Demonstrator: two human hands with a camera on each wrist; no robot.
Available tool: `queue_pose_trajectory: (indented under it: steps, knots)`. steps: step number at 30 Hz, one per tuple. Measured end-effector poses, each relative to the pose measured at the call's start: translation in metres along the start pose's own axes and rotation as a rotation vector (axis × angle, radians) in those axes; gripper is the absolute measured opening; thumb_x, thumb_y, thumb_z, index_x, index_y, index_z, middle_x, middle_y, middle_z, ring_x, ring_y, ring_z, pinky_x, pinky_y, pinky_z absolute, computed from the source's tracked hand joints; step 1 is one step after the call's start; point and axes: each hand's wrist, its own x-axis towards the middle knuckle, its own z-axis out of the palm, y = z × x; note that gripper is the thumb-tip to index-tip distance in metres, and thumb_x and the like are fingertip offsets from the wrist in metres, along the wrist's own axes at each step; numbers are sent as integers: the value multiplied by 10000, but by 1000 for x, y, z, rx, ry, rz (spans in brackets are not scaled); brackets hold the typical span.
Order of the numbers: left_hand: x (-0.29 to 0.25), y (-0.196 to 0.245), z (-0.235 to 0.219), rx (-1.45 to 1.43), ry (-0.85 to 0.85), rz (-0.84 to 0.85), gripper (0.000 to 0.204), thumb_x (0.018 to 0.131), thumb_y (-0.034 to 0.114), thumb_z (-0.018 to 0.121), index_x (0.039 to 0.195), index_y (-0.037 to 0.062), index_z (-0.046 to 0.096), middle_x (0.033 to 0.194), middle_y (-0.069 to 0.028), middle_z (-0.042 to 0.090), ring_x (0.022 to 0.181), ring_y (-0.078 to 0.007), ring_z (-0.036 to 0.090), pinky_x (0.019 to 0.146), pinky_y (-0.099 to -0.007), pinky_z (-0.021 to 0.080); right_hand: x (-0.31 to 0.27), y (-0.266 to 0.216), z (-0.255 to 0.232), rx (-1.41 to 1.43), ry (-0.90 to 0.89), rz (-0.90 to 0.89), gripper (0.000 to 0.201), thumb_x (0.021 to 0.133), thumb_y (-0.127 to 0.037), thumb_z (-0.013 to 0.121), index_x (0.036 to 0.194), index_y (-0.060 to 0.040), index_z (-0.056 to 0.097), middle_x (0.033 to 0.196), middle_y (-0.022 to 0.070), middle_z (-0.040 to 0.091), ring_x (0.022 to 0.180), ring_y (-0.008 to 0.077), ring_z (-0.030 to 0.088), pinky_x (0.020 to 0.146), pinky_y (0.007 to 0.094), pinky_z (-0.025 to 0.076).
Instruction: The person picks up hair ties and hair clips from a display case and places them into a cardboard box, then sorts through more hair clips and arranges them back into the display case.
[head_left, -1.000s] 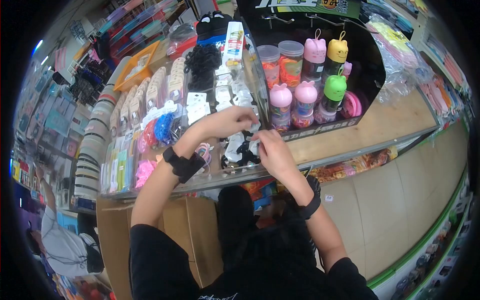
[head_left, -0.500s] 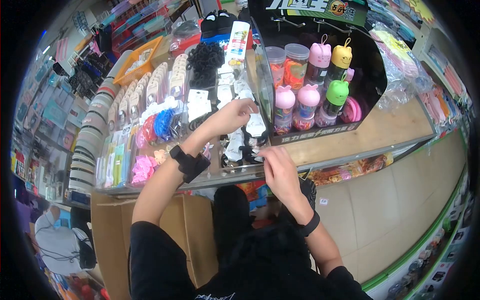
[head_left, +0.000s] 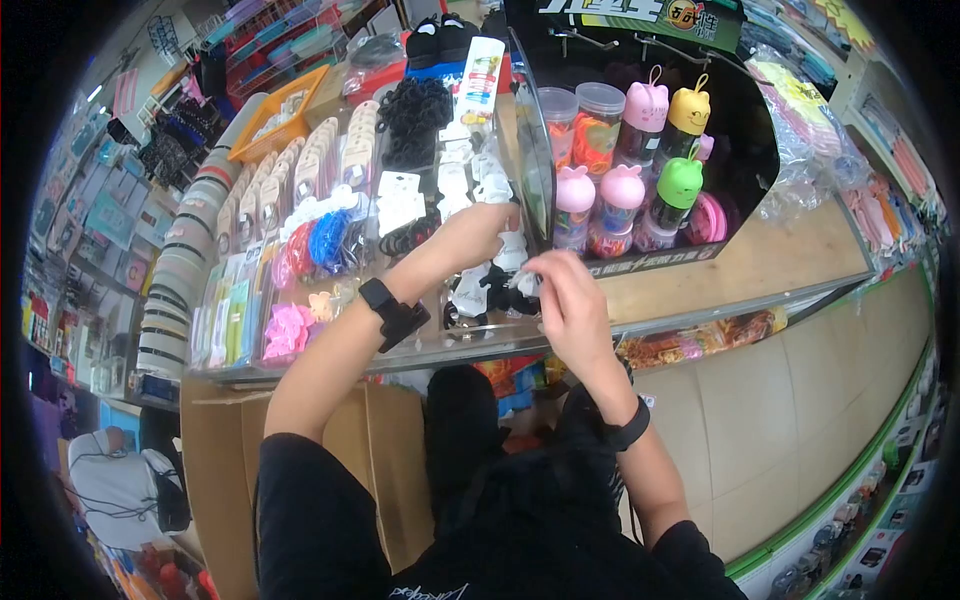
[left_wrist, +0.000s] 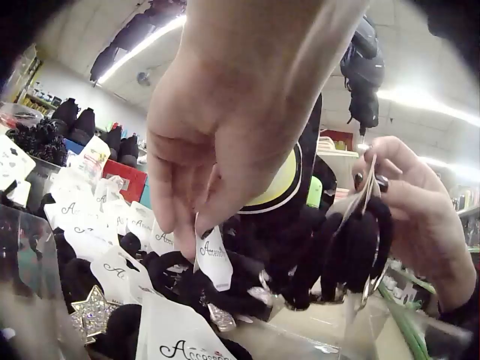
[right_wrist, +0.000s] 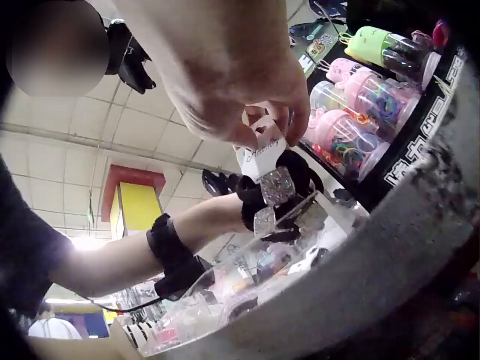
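Crowded shop counter (head_left: 740,265), both hands pinching carded hair ties (left_wrist: 214,259) near glass edge (head_left: 450,352).

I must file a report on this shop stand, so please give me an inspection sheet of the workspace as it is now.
Surface: clear display tray with compartments on a counter, full of goods.
Job's things: carded black hair ties; right hand pinches one card with black ties and glitter stars; left hand pinches a white card in the tray.
Clutter: coloured hair ties, pink clips, animal-lid jars in a black stand.
Hands: both busy, close together over the tray.
Cables: nothing seen.
Surroundings: cardboard box below the counter, tiled floor, other shelves of goods.
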Motion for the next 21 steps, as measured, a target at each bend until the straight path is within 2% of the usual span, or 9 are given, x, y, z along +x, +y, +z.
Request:
queue_pose_trajectory:
  steps: [2,6,8,12,14,15,17,18,21]
  knots:
    - [0,0,2,-41,-73,-6,203,689,54,579,885,4,565,747,-158,603,706,-293,598,631,-353,459,12,-2,-2,63,-33,38,211,707,75,492,891,-25,524,860,124,515,806,317,531,704,378,424]
    - [-1,3,0,-141,-68,31,212,700,89,596,890,-2,570,762,-162,609,719,-298,600,634,-357,460,20,5,6,-3,-150,19,214,700,69,493,889,-25,532,855,127,513,816,318,533,707,386,429]
    - [-4,3,-3,-43,-80,-17,207,716,68,561,909,-8,569,779,-169,606,733,-301,592,648,-349,456,17,15,16,-135,-220,-22,238,691,60,494,906,-34,536,856,127,511,827,322,535,709,398,434]
    - [-10,6,-14,22,-73,-82,213,727,23,493,921,-16,571,812,-181,599,749,-275,582,671,-330,450,13,20,28,-203,-255,-8,270,682,56,494,932,-39,532,861,128,513,832,323,534,709,407,434]
    - [-12,4,-21,-113,-217,-122,275,710,-28,426,948,-26,563,827,-156,599,750,-220,564,679,-306,443,14,20,30,-200,-245,1,260,715,74,463,935,-50,526,871,126,509,834,337,529,686,409,426]
    - [-14,2,-23,-113,-218,-122,275,710,-28,426,948,-26,563,827,-156,599,750,-220,564,679,-306,443,15,19,29,-200,-245,1,260,715,74,463,935,-50,526,871,126,509,834,337,529,686,409,426]
    - [-19,0,-28,-477,-357,-126,326,706,-52,379,988,-33,541,818,-111,593,736,-170,540,672,-293,440,19,15,26,-121,-239,106,267,726,67,459,960,-45,524,881,136,516,828,350,529,690,419,430]
    - [-22,8,-32,-567,-380,-196,311,732,-44,387,1014,-32,518,816,-72,580,730,-138,524,668,-275,434,18,16,26,-121,-239,106,267,726,67,459,960,-45,524,881,136,516,828,350,529,690,419,430]
    - [-27,15,-33,-581,-400,-201,290,753,-28,426,1030,-26,507,835,-59,577,741,-111,521,669,-259,432,16,17,26,-64,-183,95,291,709,58,479,987,-28,501,874,152,523,833,330,540,687,419,443]
